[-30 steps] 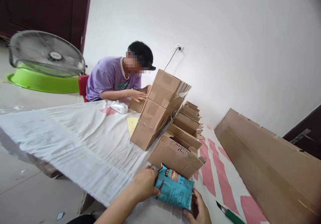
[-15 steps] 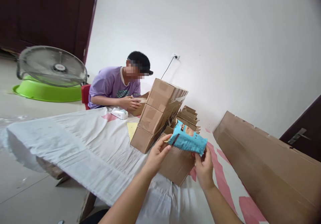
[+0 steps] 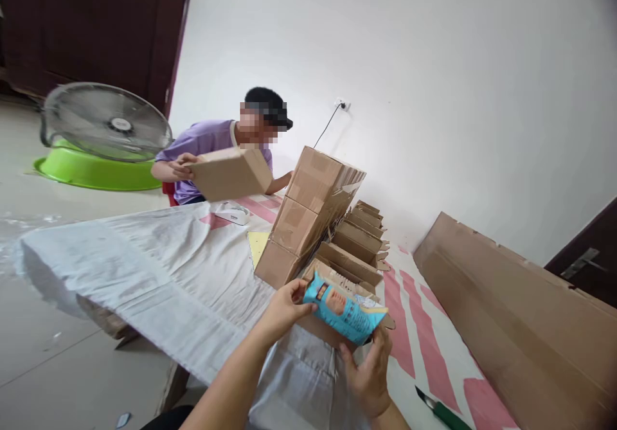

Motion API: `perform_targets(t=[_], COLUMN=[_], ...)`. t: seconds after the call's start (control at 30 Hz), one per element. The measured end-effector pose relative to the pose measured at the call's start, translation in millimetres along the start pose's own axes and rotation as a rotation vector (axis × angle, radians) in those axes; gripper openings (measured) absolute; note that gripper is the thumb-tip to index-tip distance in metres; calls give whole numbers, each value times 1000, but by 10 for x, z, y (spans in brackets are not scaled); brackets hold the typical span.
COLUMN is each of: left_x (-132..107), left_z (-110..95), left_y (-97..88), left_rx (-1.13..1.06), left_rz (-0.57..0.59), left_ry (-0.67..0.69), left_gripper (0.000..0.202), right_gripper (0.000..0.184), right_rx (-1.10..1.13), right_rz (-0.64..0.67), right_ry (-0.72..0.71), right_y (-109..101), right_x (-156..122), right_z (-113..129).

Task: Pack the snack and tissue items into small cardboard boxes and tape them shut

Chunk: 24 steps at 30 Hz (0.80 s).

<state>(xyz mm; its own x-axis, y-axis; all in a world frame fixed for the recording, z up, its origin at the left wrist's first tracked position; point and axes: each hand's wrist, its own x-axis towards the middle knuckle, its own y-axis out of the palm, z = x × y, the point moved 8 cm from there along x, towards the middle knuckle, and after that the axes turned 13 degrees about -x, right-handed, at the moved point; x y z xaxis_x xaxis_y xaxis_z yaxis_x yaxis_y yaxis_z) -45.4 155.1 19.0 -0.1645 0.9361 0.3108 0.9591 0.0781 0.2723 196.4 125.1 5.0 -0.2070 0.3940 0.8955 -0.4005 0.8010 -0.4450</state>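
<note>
I hold a blue snack packet [image 3: 345,309] in both hands just above the table. My left hand [image 3: 281,310] pinches its left end. My right hand [image 3: 369,375] grips its lower right edge from below. Right behind the packet stands an open cardboard box [image 3: 348,269], the nearest of a row of open boxes [image 3: 362,231]. To their left leans a stack of three taped boxes [image 3: 305,210].
Across the cloth-covered table [image 3: 159,276] a person in a purple shirt [image 3: 207,144] holds up a closed carton [image 3: 230,173]. A white tape dispenser [image 3: 232,212] lies near them. A green-handled knife [image 3: 441,411] lies by my right hand. A long flat cardboard [image 3: 515,314] leans at right. A fan [image 3: 107,121] stands behind.
I lifted the packet from the table up in front of the open box, then lowered it a little and turned it. The person opposite raised a carton off the table.
</note>
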Motion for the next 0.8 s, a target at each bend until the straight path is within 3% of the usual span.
perform_targets(t=[0.13,0.23,0.3,0.43,0.6,0.8], left_x=[-100,-172,-205,-242,-259,-138], left_z=[103,301,350,238,405,581], left_y=[-134,-184,-160,-148,-75,-40], left_rx=[625,888,879,823,706,693], left_rz=[29,16,2,-123,-63,-108], left_ry=[-78,-207,-211,-84,-149,-225], left_gripper=[23,34,49,68,74,77], right_gripper=[76,76,77,73,57,41], right_rx=[30,91,122,164,154,336], right_rz=[82,201,211,155,107,381], right_ry=[-87,-120,-105,3,166,451], right_y=[80,158,160,141,215,531], right_x=[-172,-195,-193,-227,-329,-442], right_z=[135,199,191,72,-133,-324])
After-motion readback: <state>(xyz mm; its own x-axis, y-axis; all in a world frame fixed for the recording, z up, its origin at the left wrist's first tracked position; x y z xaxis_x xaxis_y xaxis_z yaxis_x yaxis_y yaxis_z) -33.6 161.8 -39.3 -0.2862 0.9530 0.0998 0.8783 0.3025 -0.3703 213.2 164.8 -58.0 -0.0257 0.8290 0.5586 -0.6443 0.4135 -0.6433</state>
